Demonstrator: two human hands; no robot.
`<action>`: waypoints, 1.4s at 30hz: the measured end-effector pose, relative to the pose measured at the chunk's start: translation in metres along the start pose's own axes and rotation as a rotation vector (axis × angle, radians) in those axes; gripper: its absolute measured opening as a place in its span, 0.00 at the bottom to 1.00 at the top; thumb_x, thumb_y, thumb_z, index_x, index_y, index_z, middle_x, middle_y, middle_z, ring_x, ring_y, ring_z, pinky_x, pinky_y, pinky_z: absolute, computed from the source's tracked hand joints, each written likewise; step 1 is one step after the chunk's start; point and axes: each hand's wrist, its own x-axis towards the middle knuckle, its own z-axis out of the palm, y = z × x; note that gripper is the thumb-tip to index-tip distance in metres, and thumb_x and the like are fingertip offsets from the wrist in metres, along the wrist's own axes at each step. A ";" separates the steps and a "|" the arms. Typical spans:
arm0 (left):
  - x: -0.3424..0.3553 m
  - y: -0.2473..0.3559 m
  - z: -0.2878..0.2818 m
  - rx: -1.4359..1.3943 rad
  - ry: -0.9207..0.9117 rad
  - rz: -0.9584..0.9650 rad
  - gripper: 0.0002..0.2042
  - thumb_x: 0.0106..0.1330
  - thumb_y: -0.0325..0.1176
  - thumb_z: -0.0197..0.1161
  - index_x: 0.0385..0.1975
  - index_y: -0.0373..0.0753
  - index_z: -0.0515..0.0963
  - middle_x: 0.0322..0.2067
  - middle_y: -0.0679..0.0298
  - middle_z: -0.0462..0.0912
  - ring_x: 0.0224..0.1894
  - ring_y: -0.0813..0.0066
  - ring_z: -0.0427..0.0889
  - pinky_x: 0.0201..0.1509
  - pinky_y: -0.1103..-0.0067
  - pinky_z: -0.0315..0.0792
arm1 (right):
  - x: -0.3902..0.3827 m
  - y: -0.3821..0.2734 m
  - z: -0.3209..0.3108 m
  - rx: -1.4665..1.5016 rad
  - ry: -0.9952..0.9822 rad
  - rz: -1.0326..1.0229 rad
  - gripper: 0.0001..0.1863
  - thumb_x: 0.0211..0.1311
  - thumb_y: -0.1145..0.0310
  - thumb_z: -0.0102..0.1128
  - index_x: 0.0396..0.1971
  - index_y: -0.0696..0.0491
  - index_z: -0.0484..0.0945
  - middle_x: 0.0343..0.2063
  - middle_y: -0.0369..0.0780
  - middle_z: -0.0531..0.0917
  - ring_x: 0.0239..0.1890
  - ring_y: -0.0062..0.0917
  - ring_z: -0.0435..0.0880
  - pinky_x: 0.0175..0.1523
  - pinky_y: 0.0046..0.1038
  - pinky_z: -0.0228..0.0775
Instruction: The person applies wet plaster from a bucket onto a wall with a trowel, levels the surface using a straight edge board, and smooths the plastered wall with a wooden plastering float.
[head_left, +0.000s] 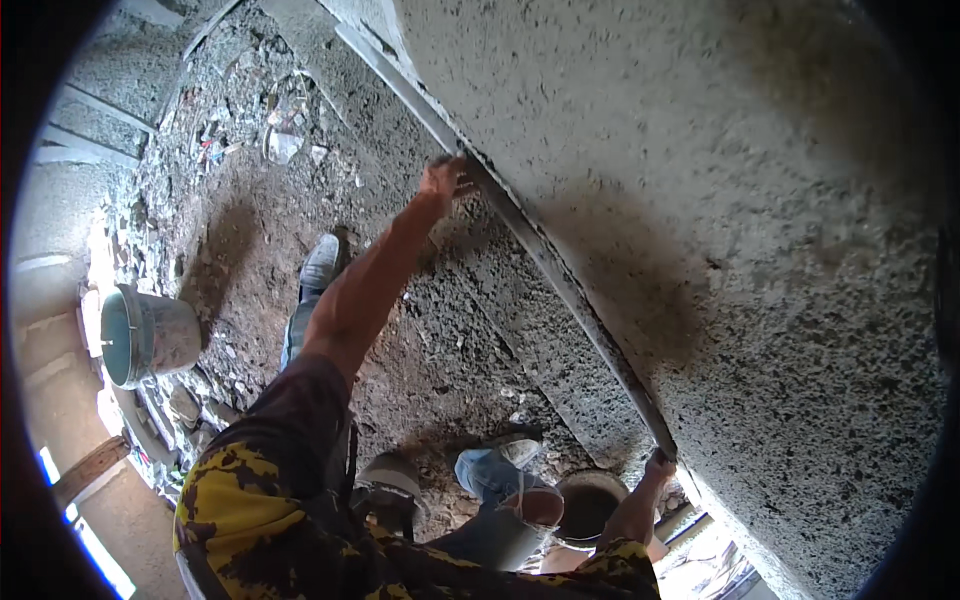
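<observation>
A long, straight grey bar (570, 285) lies along the lower edge of the rough plastered wall (640, 120), running from upper left to lower right. My left hand (443, 180) is closed round the bar towards its far part, with the arm stretched out. Near the bar's lower right end, my right hand (655, 470) is also closed on it. The bar's dirty face is smeared with mortar, and a dark gap shows between it and the wall in places. Part of my right hand's fingers is hidden behind the bar.
Rubble and litter cover the dirt floor (250, 300). A pale bucket (172, 335) lies tipped at the left, its mouth facing left. A round mortar bucket (590, 510) stands beside my right knee, and a dark container (390, 485) is between my legs. A wooden beam (90, 470) sits lower left.
</observation>
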 end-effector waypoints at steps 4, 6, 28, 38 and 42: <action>0.019 0.000 -0.006 -0.023 0.047 -0.018 0.14 0.62 0.40 0.53 0.40 0.37 0.71 0.35 0.60 0.77 0.38 0.66 0.77 0.43 0.68 0.73 | -0.003 -0.004 0.048 0.653 0.176 0.304 0.21 0.43 0.61 0.69 0.19 0.59 0.66 0.14 0.40 0.71 0.11 0.31 0.70 0.15 0.28 0.62; 0.016 0.002 -0.004 0.042 0.019 -0.020 0.13 0.63 0.40 0.52 0.39 0.38 0.71 0.35 0.61 0.77 0.39 0.66 0.77 0.43 0.68 0.73 | -0.009 -0.008 0.046 1.098 0.123 0.605 0.21 0.43 0.59 0.68 0.19 0.60 0.68 0.15 0.41 0.73 0.12 0.31 0.70 0.16 0.28 0.62; -0.062 0.088 0.036 0.189 -0.106 0.114 0.15 0.63 0.42 0.51 0.35 0.35 0.73 0.33 0.59 0.79 0.37 0.66 0.78 0.42 0.70 0.72 | 0.083 -0.066 -0.112 0.137 -0.182 0.455 0.09 0.52 0.69 0.58 0.22 0.60 0.78 0.19 0.49 0.80 0.22 0.39 0.81 0.26 0.34 0.71; -0.007 0.151 -0.007 0.147 -0.029 0.145 0.12 0.65 0.35 0.47 0.36 0.32 0.73 0.33 0.56 0.78 0.38 0.65 0.78 0.45 0.70 0.74 | 0.099 -0.118 -0.077 1.136 0.203 0.471 0.09 0.49 0.73 0.62 0.26 0.64 0.77 0.24 0.47 0.81 0.27 0.27 0.81 0.33 0.26 0.72; -0.022 0.140 0.011 0.187 -0.006 0.120 0.14 0.66 0.36 0.45 0.37 0.31 0.72 0.36 0.55 0.77 0.41 0.63 0.77 0.49 0.69 0.73 | 0.084 -0.105 -0.071 1.347 0.215 0.633 0.11 0.48 0.73 0.63 0.29 0.65 0.77 0.27 0.49 0.81 0.32 0.28 0.81 0.38 0.26 0.71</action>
